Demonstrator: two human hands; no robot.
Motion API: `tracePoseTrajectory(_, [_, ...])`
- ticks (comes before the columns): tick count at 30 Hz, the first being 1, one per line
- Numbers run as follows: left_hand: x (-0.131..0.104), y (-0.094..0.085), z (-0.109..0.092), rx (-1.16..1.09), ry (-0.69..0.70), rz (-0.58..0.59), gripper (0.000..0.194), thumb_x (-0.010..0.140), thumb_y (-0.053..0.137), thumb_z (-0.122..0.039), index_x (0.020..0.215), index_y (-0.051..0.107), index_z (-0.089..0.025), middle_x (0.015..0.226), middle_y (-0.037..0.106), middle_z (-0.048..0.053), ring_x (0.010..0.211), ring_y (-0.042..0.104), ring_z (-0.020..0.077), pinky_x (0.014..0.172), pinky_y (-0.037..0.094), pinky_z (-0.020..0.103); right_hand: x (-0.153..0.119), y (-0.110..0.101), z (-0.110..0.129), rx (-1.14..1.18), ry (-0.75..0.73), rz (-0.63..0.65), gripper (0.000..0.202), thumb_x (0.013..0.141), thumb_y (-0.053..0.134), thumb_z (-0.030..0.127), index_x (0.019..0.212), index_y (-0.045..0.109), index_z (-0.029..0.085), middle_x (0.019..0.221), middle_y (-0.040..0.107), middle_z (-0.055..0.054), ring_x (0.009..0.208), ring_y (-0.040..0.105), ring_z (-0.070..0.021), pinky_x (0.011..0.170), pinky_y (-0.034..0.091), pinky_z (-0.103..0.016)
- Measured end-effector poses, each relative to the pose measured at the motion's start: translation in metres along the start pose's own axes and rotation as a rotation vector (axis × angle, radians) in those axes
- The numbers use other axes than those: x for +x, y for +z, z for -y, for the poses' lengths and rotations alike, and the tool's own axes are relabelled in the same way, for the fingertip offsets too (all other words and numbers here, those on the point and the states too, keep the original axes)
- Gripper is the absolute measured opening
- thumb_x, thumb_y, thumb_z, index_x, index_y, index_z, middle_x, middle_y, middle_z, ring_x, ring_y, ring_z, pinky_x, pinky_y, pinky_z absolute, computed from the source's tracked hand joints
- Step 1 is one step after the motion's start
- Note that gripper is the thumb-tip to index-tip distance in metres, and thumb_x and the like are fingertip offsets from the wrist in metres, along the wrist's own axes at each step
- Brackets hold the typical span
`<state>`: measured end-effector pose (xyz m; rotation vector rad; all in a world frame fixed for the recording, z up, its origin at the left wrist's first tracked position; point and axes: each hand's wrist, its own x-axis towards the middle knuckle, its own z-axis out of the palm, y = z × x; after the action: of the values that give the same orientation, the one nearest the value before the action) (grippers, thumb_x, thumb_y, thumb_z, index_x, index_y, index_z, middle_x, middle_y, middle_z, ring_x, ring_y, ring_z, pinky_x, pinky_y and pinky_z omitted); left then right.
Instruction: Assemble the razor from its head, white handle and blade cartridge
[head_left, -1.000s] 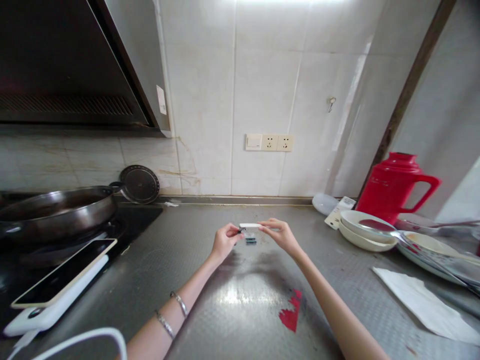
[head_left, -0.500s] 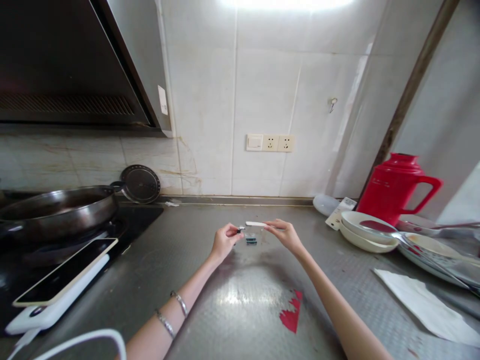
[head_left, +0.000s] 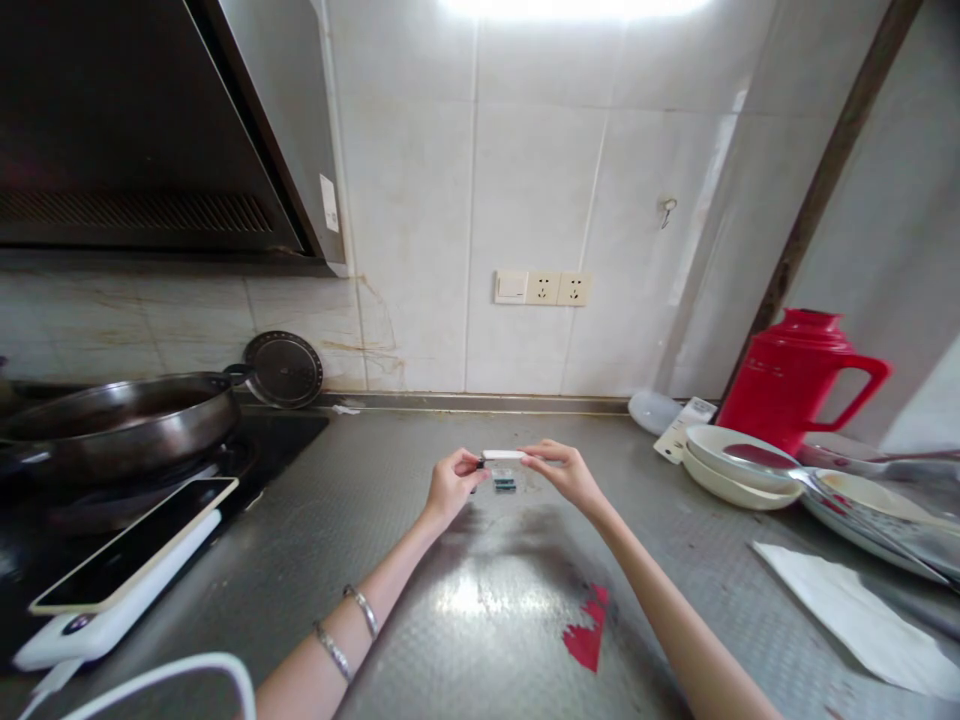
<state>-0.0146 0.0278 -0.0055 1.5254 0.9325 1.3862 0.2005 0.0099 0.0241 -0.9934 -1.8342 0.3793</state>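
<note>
A grey metal countertop (head_left: 360,540) stretches before you, with a torn red scrap (head_left: 589,635) lying on its near half and a small dark-green item (head_left: 505,484) farther back. On your right it carries a white paper sheet (head_left: 855,620), stacked pale bowls (head_left: 739,490) and a red thermos jug (head_left: 784,385); on your left, a black cooktop (head_left: 289,437) sits on it.

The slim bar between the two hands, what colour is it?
The slim bar is white, seen best in the head view.
</note>
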Motion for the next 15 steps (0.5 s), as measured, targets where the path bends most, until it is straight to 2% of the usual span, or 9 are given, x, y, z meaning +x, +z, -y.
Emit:
tracePoseTrajectory(5, [-0.001,0.000,-0.002,-0.007,-0.006,0.012,0.022,0.060,0.070,-0.028,0.068,0.054,-0.016,0.066,0.067,0.002,0.061,0.061,0.0147,0.053,0.042,0.021,-0.001,-0.004,-0.003,-0.042,0.059,-0.024,0.035,0.076,0.056,0.048,0.088,0.072,0.019,0.077,0.068,-0.006,0.070,0.059,-0.0179,0.063,0.045,-0.027])
tracePoseTrajectory(11, [-0.002,0.002,-0.001,0.006,0.009,0.036,0.018,0.060,0.069,-0.023,0.066,0.054,-0.016,0.066,0.067,0.001,0.062,0.062,0.0144,0.055,0.042,0.021,0.002,-0.005,0.010,-0.038,-0.021,0.022,0.030,0.078,0.057,0.044,0.091,0.072,0.021,0.077,0.068,-0.006,0.071,0.059,-0.0172,0.065,0.044,-0.026])
tracePoseTrajectory(15, [-0.002,0.002,-0.001,0.018,0.010,0.047,0.019,0.061,0.070,-0.025,0.068,0.054,-0.016,0.069,0.068,0.002,0.065,0.062,0.0150,0.057,0.043,0.022,0.003,-0.009,0.006,-0.114,0.002,-0.008,0.031,0.077,0.057,0.045,0.088,0.072,0.021,0.072,0.066,-0.005,0.065,0.058,-0.0162,0.061,0.043,-0.025])
